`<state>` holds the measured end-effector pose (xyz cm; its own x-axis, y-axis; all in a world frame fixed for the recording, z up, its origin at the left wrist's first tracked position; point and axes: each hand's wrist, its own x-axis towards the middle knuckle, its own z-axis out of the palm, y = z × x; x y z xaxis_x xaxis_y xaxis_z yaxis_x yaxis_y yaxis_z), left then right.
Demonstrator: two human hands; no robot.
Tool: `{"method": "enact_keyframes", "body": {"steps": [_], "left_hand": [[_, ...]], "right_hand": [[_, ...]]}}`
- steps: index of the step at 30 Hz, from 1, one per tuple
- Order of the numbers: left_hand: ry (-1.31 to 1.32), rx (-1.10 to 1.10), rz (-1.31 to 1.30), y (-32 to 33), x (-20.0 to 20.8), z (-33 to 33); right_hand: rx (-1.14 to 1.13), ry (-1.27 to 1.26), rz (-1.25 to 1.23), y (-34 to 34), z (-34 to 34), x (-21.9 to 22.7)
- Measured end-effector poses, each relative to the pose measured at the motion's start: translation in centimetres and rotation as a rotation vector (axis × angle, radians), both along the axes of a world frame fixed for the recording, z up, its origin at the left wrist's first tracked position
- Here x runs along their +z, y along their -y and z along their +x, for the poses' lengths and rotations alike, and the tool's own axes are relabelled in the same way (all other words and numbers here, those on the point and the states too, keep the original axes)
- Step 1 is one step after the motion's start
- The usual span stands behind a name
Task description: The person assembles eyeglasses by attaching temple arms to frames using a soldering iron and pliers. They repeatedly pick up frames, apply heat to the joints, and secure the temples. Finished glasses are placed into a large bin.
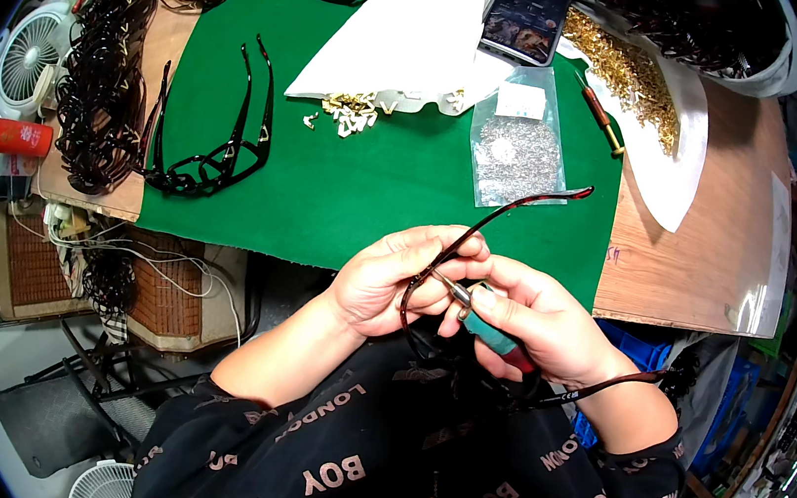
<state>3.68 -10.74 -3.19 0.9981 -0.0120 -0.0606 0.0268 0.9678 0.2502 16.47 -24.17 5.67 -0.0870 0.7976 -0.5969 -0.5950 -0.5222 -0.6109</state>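
Observation:
Just in front of the table edge, my left hand (376,284) pinches a dark tortoiseshell glasses frame (515,205) near one hinge. One temple points up and away to the right; the other runs below my right wrist. My right hand (548,325) is closed around a screwdriver (492,336) with a teal and red handle. Its thin metal tip meets the frame beside my left fingers, which partly hide the contact. Beyond my hands lies a clear bag (518,169) of tiny silvery parts. Small gold-coloured pieces (351,114) sit loose on the green mat (325,200).
Assembled glasses (203,177) stand at the mat's left, beside a heap of dark frames (97,112). White paper (400,35), a phone (525,16), a brown-handled tool (601,117) and a gold-parts pile (634,74) lie farther back. A fan (32,60) stands far left.

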Motion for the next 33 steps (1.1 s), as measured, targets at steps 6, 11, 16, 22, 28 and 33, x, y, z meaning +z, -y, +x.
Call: {"method": "enact_keyframes", "body": {"steps": [6,11,16,22,28,33], "left_hand": [[-0.023,0.113,0.078,-2.0,1.4,-1.2],[0.059,0.339,0.201,-5.6,2.6,-2.4],[-0.311,0.46,0.185,-7.1,2.9,-2.0],[-0.096,0.371,0.119,-6.3,3.4,-1.9],[-0.029,0.34,0.141,-5.0,3.0,-1.4],[-0.051,0.304,0.043,-4.2,3.4,-1.0]], "right_hand": [[0.045,0.478,0.035,0.9,1.7,0.3],[0.177,1.596,0.108,1.6,2.1,-1.7],[0.343,1.714,0.04,0.9,1.7,-1.4],[0.36,1.738,0.027,0.9,1.6,-1.3],[0.353,1.764,0.038,1.0,1.5,-1.7],[0.172,1.557,0.213,1.5,2.4,-1.8]]}}
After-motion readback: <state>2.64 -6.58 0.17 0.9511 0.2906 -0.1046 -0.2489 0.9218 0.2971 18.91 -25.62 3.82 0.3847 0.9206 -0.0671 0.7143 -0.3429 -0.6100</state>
